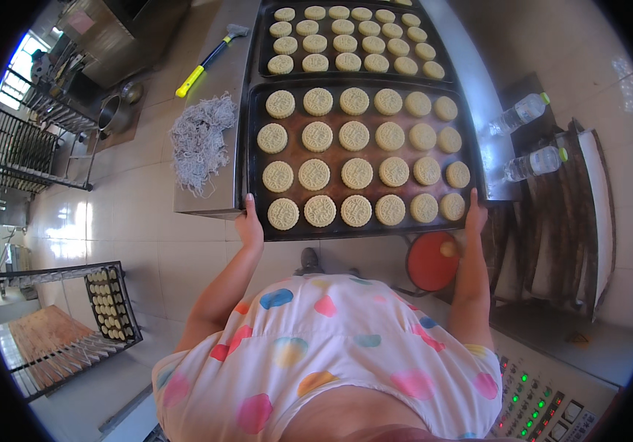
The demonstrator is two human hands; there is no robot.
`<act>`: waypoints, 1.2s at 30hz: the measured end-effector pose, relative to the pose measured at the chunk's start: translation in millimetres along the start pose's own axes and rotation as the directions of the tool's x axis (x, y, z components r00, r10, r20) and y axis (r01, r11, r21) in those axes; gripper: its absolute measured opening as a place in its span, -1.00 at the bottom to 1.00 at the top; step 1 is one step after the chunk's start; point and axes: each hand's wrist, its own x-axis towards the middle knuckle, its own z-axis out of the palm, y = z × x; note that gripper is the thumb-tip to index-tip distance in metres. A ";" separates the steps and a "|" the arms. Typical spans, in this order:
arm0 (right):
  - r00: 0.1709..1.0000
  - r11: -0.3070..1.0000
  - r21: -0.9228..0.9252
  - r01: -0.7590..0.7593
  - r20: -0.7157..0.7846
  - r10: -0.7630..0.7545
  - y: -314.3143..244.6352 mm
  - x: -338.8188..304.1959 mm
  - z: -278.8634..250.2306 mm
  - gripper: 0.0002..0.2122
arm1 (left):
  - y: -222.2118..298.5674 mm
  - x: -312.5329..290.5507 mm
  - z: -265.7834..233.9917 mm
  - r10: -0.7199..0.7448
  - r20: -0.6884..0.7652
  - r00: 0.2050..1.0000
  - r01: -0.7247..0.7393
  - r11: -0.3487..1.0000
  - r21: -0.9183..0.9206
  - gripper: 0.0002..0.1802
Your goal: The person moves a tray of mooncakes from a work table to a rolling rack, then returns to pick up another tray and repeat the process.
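A dark baking tray [361, 235] lies before me, holding rows of round pale cakes [356, 173] with stamped tops and fluted edges. My left hand [251, 225] is closed on its near left corner, thumb up along the rim. At the near right corner my right hand [476, 216] grips the same tray, its thumb also on the rim. The fingers of both hands are mostly hidden beneath the edge. Directly beyond sits a second tray [263, 53] of similar cakes, close against the first. Both trays are over a metal worktop [229, 70].
A yellow-handled scraper [210, 62] and a heap of grey strings [202, 140] lie left of the trays. Two bottles [534, 163] rest at the right. Below are a red round container [433, 261] and a lit control panel [545, 390]. Another cake tray [134, 324] stands on a left rack.
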 end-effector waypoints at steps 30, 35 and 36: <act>0.901 0.827 0.424 -0.370 0.380 0.208 -6.9 -5.8 -36.0 -0.41 | 10.4 -23.7 -23.0 -0.233 0.446 0.864 0.441 0.777 -0.449 -0.22; 0.919 0.858 0.423 -0.291 0.373 0.127 -17.9 -2.8 -30.8 -0.44 | 26.6 -15.2 -20.0 -0.298 0.333 0.894 0.417 0.824 -0.383 -0.28; 0.926 0.851 0.447 -0.276 0.360 0.111 -17.7 -0.5 -26.7 -0.44 | 30.5 -12.0 -15.5 -0.299 0.312 0.902 0.407 0.832 -0.377 -0.30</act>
